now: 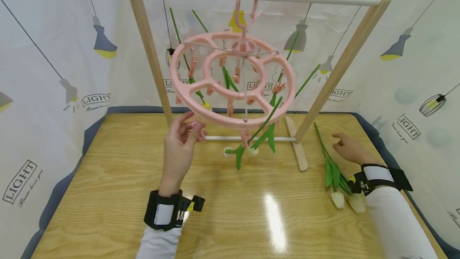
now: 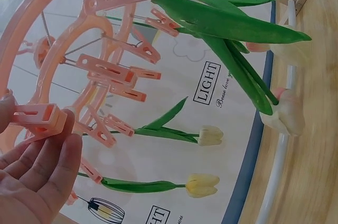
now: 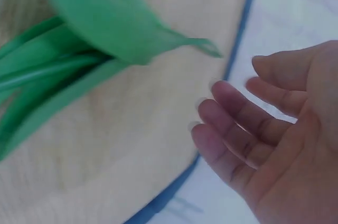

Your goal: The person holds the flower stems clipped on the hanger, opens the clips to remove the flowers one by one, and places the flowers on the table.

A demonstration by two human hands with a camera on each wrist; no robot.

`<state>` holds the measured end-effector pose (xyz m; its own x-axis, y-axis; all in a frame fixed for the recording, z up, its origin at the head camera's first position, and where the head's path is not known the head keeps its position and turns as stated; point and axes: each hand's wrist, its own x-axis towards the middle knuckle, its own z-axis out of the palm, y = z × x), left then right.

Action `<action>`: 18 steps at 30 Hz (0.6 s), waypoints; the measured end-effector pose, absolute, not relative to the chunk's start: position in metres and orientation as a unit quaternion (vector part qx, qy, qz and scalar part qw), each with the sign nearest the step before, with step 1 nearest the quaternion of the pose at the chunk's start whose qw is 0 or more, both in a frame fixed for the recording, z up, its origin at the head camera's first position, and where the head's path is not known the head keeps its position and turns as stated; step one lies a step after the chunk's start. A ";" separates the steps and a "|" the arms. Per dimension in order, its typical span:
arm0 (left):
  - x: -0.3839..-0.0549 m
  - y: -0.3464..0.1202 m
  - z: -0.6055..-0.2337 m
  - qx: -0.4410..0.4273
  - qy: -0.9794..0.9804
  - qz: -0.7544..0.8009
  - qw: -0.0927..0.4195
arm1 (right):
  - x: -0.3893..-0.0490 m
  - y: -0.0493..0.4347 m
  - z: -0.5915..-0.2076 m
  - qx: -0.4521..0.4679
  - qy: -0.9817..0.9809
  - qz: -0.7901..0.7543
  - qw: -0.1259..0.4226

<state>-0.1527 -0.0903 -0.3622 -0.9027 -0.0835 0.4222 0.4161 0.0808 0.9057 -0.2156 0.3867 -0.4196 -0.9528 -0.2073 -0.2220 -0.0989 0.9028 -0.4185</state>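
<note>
A round pink clip hanger [image 1: 230, 120] hangs from the rack's white top bar. At its near left rim, my left hand [image 1: 177, 143] pinches an empty pink clothespin [image 2: 39, 118] between thumb and fingers. Other clothespins around the ring hold artificial tulips upside down, among them a yellow-white tulip [image 2: 202, 185] and a white tulip [image 2: 285, 113] with broad green leaves. On the right, my right hand [image 1: 352, 149] holds nothing, its fingers loosely bent. Beside it, white tulips [image 1: 338, 200] lie on the table with their stems pointing away from me.
The rack has a wooden left post [image 1: 149, 47], a wooden right post [image 1: 341, 67] and a wooden foot [image 1: 296, 145]. A low white bar [image 1: 280, 139] joins the posts. Behind the wooden table [image 1: 118, 179] stands a sheet printed with lamps.
</note>
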 end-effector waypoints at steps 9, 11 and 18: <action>-0.150 -0.091 -0.354 -0.118 -0.694 -0.694 0.151 | -0.209 0.378 -0.387 -0.081 0.951 -0.228 0.193; -0.149 -0.091 -0.354 -0.118 -0.692 -0.697 0.146 | -0.209 0.374 -0.383 -0.080 0.949 -0.228 0.204; -0.147 -0.092 -0.355 -0.115 -0.683 -0.710 0.127 | -0.206 0.354 -0.368 -0.097 0.944 -0.235 0.209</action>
<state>-0.1471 -0.0922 -0.3545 -0.9417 -0.0235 0.3356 0.3363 -0.0355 0.9411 -0.2056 0.3544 -0.3680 -0.8934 -0.2825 -0.3492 -0.0854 0.8701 -0.4853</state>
